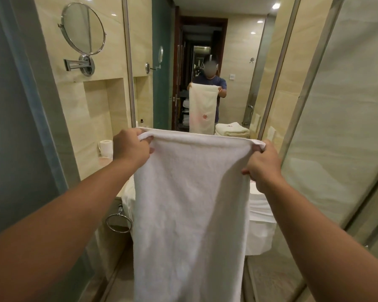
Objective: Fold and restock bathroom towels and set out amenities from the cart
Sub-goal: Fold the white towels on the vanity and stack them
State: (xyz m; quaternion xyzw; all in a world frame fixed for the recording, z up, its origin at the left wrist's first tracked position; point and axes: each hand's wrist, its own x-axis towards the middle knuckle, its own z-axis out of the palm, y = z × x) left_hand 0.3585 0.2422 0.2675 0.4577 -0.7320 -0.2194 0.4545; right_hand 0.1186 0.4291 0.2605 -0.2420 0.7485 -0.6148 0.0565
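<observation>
Head view shows the folding step in hand: a white towel (190,203) hangs full length down the middle of the frame, its top hem stretched level between both hands at mid-height, its lower end running out of the bottom edge. The left hand (132,147), at centre left, pinches the top left corner with its fingers curled tight round the hem. The right hand (263,164), at centre right, grips the opposite corner the same way, with a little tuft of cloth poking above the knuckles. Neither hand shows any slack or gap at the cloth. The wall mirror (238,51) in the upper middle reflects the same hold, with a red emblem low on the far face. A stack of folded towels (231,130) sits just above the hem at centre right, so restocking looks partly done. The next move probably calls for bringing the two corners together to halve the width, keeping the hems matched and the hanging end clear of the floor.
</observation>
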